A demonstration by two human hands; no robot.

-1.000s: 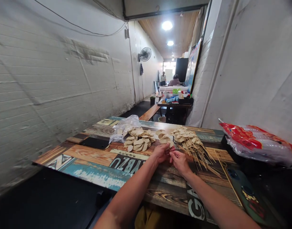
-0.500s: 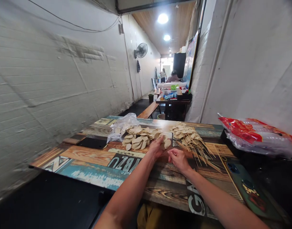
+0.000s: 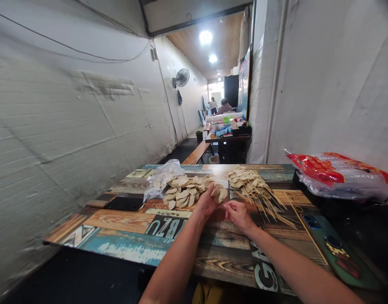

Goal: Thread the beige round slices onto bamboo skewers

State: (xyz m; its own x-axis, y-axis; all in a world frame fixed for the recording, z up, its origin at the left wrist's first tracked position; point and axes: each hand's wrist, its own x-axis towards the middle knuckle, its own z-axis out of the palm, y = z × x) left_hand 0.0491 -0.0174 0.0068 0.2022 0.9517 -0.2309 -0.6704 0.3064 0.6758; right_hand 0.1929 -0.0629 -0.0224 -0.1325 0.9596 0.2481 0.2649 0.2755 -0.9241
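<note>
Near the middle of the table, my left hand (image 3: 207, 204) is closed around a few thin, pale beige slices (image 3: 220, 194), with the thumb upward. Just to its right, my right hand (image 3: 240, 216) is pinched, its fingertips close to those slices. Whatever lies in that pinch is too small or hidden to make out. A loose heap of the same beige slices (image 3: 183, 192) lies beyond and left of my left hand. Beyond my right hand is a second pile of slices (image 3: 246, 179), with thin bamboo skewers (image 3: 260, 198) sticking out toward me.
A clear plastic bag (image 3: 166, 171) sits by the left heap, near a black flat object (image 3: 124, 202). On the right are a phone (image 3: 335, 247) and a red-and-clear plastic package (image 3: 339, 171). Farther off stand a bench (image 3: 196, 153), a cluttered table (image 3: 228, 137) and two people (image 3: 224, 107).
The camera view has tilted and shifted slightly, so the room sits lower in the picture. Both hands stay close together at the slices, with hardly any change in their grip.
</note>
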